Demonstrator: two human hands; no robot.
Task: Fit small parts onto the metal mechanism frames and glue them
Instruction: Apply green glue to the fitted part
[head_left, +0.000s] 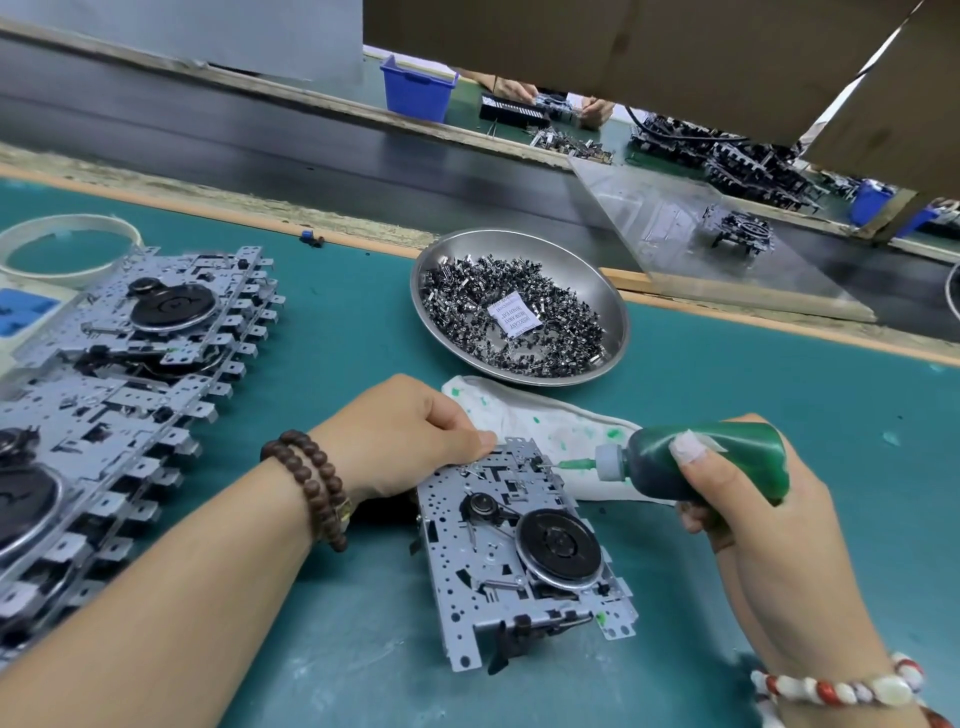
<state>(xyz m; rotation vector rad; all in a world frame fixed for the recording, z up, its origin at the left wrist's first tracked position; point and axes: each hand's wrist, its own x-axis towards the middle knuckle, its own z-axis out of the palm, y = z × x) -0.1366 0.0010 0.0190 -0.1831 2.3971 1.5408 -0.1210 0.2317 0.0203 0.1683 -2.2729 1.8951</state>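
Observation:
A metal mechanism frame (488, 582) with a black flywheel lies on the green mat in front of me. My left hand (410, 436) grips its far left corner, fingers curled over the edge. My right hand (753, 499) holds a green glue bottle (711, 460) on its side; the green nozzle tip touches the frame's far right edge. A steel bowl (608, 306) of several small dark parts stands beyond the frame.
Stacked mechanism frames (119, 384) fill the left side of the mat. A glue-stained white cloth (550, 421) lies under the bottle's nozzle. A tape roll (67, 249) sits far left. Beyond the mat runs a black conveyor belt (260, 135), with another person's hands (592, 111) across it.

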